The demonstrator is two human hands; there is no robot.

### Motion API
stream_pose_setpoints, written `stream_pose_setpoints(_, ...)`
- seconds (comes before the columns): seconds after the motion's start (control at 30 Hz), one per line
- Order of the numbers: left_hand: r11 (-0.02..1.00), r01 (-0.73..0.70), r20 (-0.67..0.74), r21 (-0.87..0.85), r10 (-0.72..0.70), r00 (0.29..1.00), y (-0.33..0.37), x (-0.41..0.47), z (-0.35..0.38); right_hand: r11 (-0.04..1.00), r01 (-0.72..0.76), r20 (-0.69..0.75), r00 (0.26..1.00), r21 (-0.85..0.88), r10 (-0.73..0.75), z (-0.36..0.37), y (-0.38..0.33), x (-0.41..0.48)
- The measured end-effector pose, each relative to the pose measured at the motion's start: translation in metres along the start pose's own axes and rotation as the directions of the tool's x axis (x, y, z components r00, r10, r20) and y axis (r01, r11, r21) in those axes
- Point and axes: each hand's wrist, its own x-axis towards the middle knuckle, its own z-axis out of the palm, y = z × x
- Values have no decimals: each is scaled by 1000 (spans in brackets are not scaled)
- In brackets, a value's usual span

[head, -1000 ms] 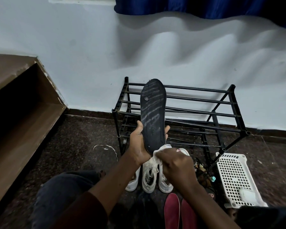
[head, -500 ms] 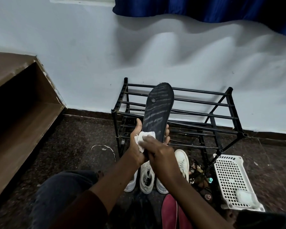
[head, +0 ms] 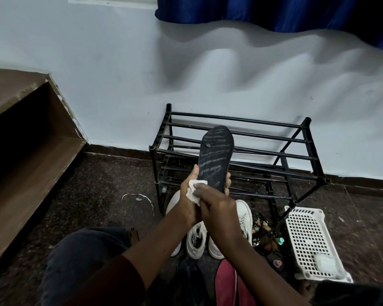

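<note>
A black slipper [head: 215,156] stands upright with its ribbed, dusty sole facing me. My left hand [head: 189,195] grips its lower end, thumb on the left edge and fingertips showing on the right edge. My right hand [head: 217,208] holds a crumpled white cloth [head: 194,191] against the slipper's lower left part, over my left hand. The slipper's heel is hidden behind both hands.
A black tube shoe rack [head: 263,155] stands bare against the white wall. White sneakers [head: 197,239] lie on the dark floor below my hands, red footwear [head: 228,283] nearer me. A white perforated basket [head: 312,241] lies at right, a wooden shelf unit [head: 20,151] at left.
My right hand carried the cloth from the slipper's lower right up and across to its lower left. The slipper sits lower in view and tilts slightly right.
</note>
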Motion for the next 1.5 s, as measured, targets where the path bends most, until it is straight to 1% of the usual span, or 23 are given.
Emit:
stream_pose_setpoints(0.03, 996, -32, -55, 82, 37, 998, -4, -1, 2, 996, -86, 10, 996, 24, 86, -5, -2, 3)
stream_pose_setpoints(0.07, 989, -100, -44, 113, 106, 993, -6, -6, 2, 997, -2, -69, 998, -80, -3, -5, 5, 5)
stream_pose_setpoints(0.1, 985, -151, -2, 84, 152, 988, -3, -11, 4, 980, 180, -158, 969, -89, -192, -2, 9, 9)
stream_pose_setpoints(0.13, 991, -134, 63, -7, 134, 989, 2, -15, 7, 946, 323, -163, 932, -25, -323, -8, 11, 5)
stream_pose_setpoints(0.17, 992, -107, 101, -67, 113, 988, 4, -17, 11, 925, 379, -203, 906, 5, -371, -17, 13, -5)
stream_pose_setpoints(0.2, 993, -107, 110, -52, 112, 988, 4, -12, 11, 917, 399, -237, 892, 19, -384, -19, 15, -11)
stream_pose_setpoints(0.23, 994, 24, 103, -107, -13, 995, 7, -4, 5, 910, 413, -230, 889, 30, -396, -18, 15, -13)
stream_pose_setpoints(0.27, 994, 46, 57, -102, -41, 998, 8, -2, 1, 904, 427, -201, 886, 7, -417, -18, 18, -17)
stream_pose_setpoints(0.37, 987, 26, 40, -160, -20, 999, 8, 1, 3, 877, 475, -164, 861, -73, -481, -13, 27, -22)
stream_pose_setpoints(0.5, 978, 85, 70, -189, -73, 995, 8, -1, 5, 911, 403, -125, 903, -91, -412, -17, 20, -11)
stream_pose_setpoints(0.7, 976, 101, 53, -193, -93, 994, -5, -1, 7, 988, 157, -197, 968, 2, -154, -29, 10, 16)
stream_pose_setpoints(0.77, 972, 92, 64, -216, -80, 995, -3, -1, 5, 981, 195, -228, 956, 22, -185, -28, 8, 10)
stream_pose_setpoints(0.9, 960, 106, 30, -258, -101, 994, 0, 1, 0, 938, 343, -163, 929, 49, -331, -22, 18, -15)
stream_pose_setpoints(1.03, 962, 139, -10, -237, -145, 989, 0, 2, 2, 886, 463, -191, 871, 17, -452, -20, 26, -15)
stream_pose_setpoints(1.07, 964, 147, -21, -222, -155, 988, 0, 0, 5, 888, 454, -244, 871, 67, -427, -17, 24, -8)
stream_pose_setpoints(1.13, 966, 164, -25, -201, -173, 985, -4, -2, 7, 916, 332, -293, 920, 225, -262, -4, 28, 4)
stream_pose_setpoints(1.2, 966, 161, -30, -203, -171, 985, -8, -4, 10, 933, 353, -140, 923, -64, -359, -13, 30, 18)
stream_pose_setpoints(1.23, 967, 160, -44, -196, -171, 984, -10, -3, 11, 935, 324, -129, 931, -147, -343, -15, 33, 23)
stream_pose_setpoints(1.27, 971, 163, -48, -172, -174, 984, -12, -3, 11, 952, 271, -99, 953, -144, -287, -19, 31, 25)
stream_pose_setpoints(1.3, 972, 171, -44, -160, -180, 983, -13, -3, 12, 958, 244, -128, 956, -153, -264, -24, 28, 25)
stream_pose_setpoints(1.37, 981, 153, -43, -123, -159, 986, -12, -6, 16, 977, 202, -217, 953, -62, -211, -27, 17, 27)
stream_pose_setpoints(1.4, 980, 152, -31, -128, -157, 987, -11, -7, 17, 980, 193, -209, 957, -48, -199, -26, 13, 26)
stream_pose_setpoints(1.5, 979, 108, -42, -173, -117, 992, -6, -8, 13, 960, 239, -143, 955, -149, -260, -23, 15, 12)
